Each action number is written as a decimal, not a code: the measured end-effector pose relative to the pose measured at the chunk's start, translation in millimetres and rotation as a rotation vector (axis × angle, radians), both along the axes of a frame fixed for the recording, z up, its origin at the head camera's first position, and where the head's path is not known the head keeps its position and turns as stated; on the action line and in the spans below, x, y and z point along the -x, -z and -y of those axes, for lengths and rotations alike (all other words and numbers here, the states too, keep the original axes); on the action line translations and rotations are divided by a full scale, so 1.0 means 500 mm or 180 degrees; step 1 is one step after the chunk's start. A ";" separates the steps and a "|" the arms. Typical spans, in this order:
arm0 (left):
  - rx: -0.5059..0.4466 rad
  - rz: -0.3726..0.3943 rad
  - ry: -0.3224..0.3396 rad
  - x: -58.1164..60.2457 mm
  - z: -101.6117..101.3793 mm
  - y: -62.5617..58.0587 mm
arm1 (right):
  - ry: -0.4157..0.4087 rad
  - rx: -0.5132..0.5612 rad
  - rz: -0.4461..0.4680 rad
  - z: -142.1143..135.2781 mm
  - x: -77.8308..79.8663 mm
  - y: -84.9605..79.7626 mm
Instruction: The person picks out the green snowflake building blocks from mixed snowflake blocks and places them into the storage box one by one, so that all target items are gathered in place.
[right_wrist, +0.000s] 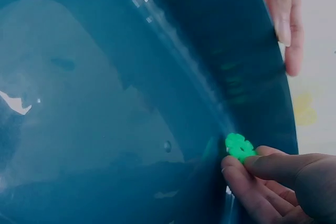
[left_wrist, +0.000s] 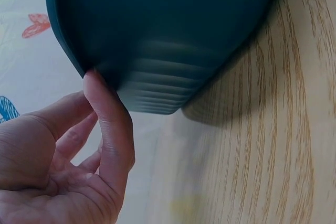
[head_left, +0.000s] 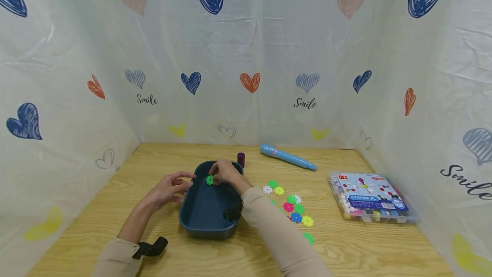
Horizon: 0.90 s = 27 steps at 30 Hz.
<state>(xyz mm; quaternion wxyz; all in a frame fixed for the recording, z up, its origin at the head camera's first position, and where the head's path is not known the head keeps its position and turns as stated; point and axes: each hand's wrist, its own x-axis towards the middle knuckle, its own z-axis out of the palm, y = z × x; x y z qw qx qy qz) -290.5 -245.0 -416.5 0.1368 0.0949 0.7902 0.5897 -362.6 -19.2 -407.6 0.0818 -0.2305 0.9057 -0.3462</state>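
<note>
A dark blue plastic basin (head_left: pixel 209 210) stands on the wooden table. Inside it, near the far end, my right hand (head_left: pixel 226 172) pinches a green notched plastic disc (right_wrist: pixel 240 147) between thumb and fingertips. The disc is held close to the basin's inner wall in the right wrist view. At the basin's left side, my left hand (head_left: pixel 169 189) touches the rim with its fingertips, the fingers loosely bent. The left wrist view shows one fingertip of the left hand (left_wrist: pixel 84 145) against the rim, with the other fingers partly hidden behind.
Several colourful notched discs (head_left: pixel 296 217) lie right of the basin, some hidden by the right forearm. Behind them is a light blue stick-shaped object (head_left: pixel 288 157). A small purple cylinder (head_left: pixel 241 160) stands by the basin's far corner. A clear case of coloured pieces (head_left: pixel 373 198) lies at right.
</note>
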 end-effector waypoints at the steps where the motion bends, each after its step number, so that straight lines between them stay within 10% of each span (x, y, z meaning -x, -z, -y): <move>1: -0.0003 -0.0005 0.0005 0.000 0.000 0.000 | 0.0022 -0.0014 0.0010 0.001 0.000 0.002; 19: -0.0019 -0.0026 0.0023 0.000 0.001 0.003 | -0.0059 -0.0188 -0.0155 0.009 -0.007 -0.007; 27: 0.0000 -0.0021 -0.0008 -0.001 0.001 0.001 | -0.0296 0.0495 0.0235 -0.034 -0.001 -0.080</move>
